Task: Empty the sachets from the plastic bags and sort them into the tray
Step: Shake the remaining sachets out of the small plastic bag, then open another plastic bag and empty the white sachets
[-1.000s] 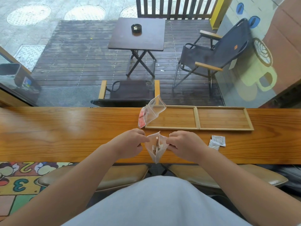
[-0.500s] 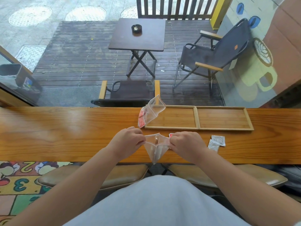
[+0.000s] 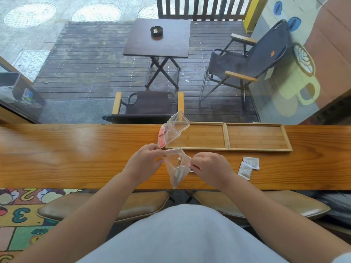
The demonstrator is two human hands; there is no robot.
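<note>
My left hand (image 3: pixel 144 161) and my right hand (image 3: pixel 209 168) each pinch one side of the mouth of a clear plastic bag (image 3: pixel 176 168), held just above the counter's near edge. The mouth is pulled apart and a brownish sachet shows inside. A second clear bag (image 3: pixel 171 130) with red sachets leans on the left end of the wooden tray (image 3: pixel 227 136). The tray has two compartments, both bare. Two white sachets (image 3: pixel 248 167) lie on the counter to the right of my right hand.
The wooden counter (image 3: pixel 66 154) runs the full width, against a window. Two padded stools (image 3: pixel 133 202) stand under its near edge. Outside are a folding table, chairs and decking.
My hands have risen slightly and pulled apart, stretching the bag's mouth wider open. The other bag, the tray and the white sachets have not moved.
</note>
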